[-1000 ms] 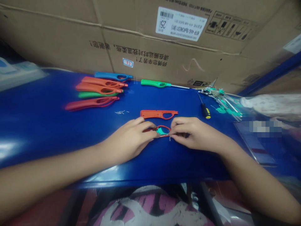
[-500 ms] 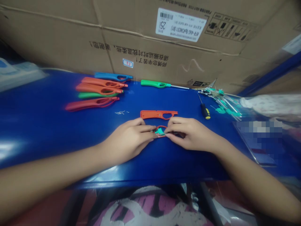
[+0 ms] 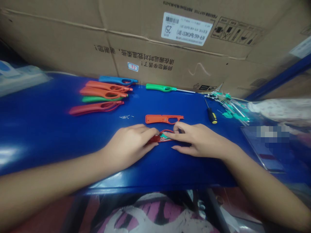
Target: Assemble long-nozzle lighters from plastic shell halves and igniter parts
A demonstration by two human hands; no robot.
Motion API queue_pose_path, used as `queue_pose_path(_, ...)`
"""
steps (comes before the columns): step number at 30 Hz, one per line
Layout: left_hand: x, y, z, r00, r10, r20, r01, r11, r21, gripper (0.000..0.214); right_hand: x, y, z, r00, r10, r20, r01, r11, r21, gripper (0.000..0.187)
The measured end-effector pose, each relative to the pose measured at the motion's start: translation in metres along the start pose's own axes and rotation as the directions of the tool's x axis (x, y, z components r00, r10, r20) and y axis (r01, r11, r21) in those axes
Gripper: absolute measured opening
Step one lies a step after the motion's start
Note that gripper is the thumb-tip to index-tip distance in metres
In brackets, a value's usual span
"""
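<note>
Watching from the head camera, I see the left hand (image 3: 132, 142) lying knuckles-up on the blue surface (image 3: 48, 132), its forearm coming in from the lower left. Its fingers are curled, and thumb and fingertips pinch the left end of the red lighter shell (image 3: 159, 138). That shell lies on the surface between the two hands, just nearer me than the orange shell half (image 3: 164, 118). The right hand (image 3: 199, 140) reaches in from the lower right, index finger stretched leftward along the top of the shell, thumb tucked against its far side, the other fingers loosely bent and low to the surface.

A second ago the shell's trigger loop and a teal insert showed plainly in the gap. Now the hands have closed in, the right index finger covers most of the loop, and only a sliver of teal shows.

The shell's long axis runs left to right, roughly parallel to the near edge, with the loop end toward the right hand. Its tips are hidden under the fingers.
</note>
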State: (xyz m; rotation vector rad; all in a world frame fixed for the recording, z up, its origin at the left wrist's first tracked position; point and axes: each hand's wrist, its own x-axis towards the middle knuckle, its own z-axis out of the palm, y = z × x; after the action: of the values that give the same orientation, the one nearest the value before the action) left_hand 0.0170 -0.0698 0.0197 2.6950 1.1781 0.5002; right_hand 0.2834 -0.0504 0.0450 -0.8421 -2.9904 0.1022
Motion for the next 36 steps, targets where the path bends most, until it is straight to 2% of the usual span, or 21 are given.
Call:
queue_pose_path(3,-0.002,0.003,-0.001,0.997,0.071,0.006,-0.071,0.995,0.072,0.017,0.0,0.0,-0.001,0.999,-0.006,0.033,0.007,0.999,-0.05,0.048)
queue_pose_path(8,-0.006,0.004,-0.002,0.975,0.222,0.014,-0.22,0.958,0.186,0.027,0.002,-0.001,-0.002,0.999,-0.001,0.036,0.002,1.0,-0.018,0.048)
queue_pose_path(15,-0.003,0.003,-0.005,0.967,0.25,0.054,-0.255,0.953,0.164,0.028,0.003,-0.004,-0.002,1.0,0.01,0.012,-0.011,0.999,0.037,0.046)
queue_pose_path(19,-0.002,-0.001,-0.004,0.973,0.231,0.028,-0.233,0.965,0.121,0.028,0.002,-0.001,0.002,0.996,0.049,-0.081,-0.041,0.994,0.099,0.04)
queue_pose_path(22,-0.001,-0.004,-0.002,0.97,0.245,-0.006,-0.244,0.967,0.072,0.028,0.0,0.009,0.002,0.967,0.135,-0.214,-0.104,0.983,0.15,0.032)
queue_pose_path(24,0.0,-0.006,0.0,0.967,0.252,-0.041,-0.249,0.966,0.069,0.028,-0.003,0.02,-0.001,0.923,0.239,-0.303,-0.205,0.969,0.139,0.029)
queue_pose_path(26,0.001,-0.007,0.001,0.964,0.256,-0.065,-0.25,0.964,0.087,0.028,-0.008,0.034,-0.005,0.849,0.391,-0.355,-0.376,0.92,0.115,0.029)
queue_pose_path(28,0.001,-0.007,0.002,0.966,0.253,-0.062,-0.246,0.965,0.091,0.028,-0.014,0.051,-0.009,0.742,0.558,-0.371,-0.568,0.818,0.092,0.034)
queue_pose_path(30,0.002,-0.006,0.002,0.968,0.244,-0.053,-0.24,0.968,0.078,0.027,-0.023,0.07,-0.01,0.644,0.664,-0.38,-0.704,0.709,0.044,0.042)
queue_pose_path(32,0.002,-0.007,0.002,0.971,0.235,-0.046,-0.232,0.971,0.064,0.026,-0.033,0.089,-0.009,0.556,0.746,-0.368,-0.804,0.595,-0.008,0.047)
queue_pose_path(34,0.003,-0.007,0.002,0.973,0.226,-0.044,-0.223,0.973,0.059,0.024,-0.043,0.106,-0.006,0.414,0.849,-0.329,-0.906,0.419,-0.062,0.051)
queue_pose_path(36,0.003,-0.007,0.003,0.976,0.214,-0.043,-0.211,0.976,0.059,0.023,-0.052,0.12,-0.003,0.333,0.882,-0.333,-0.942,0.33,-0.068,0.049)
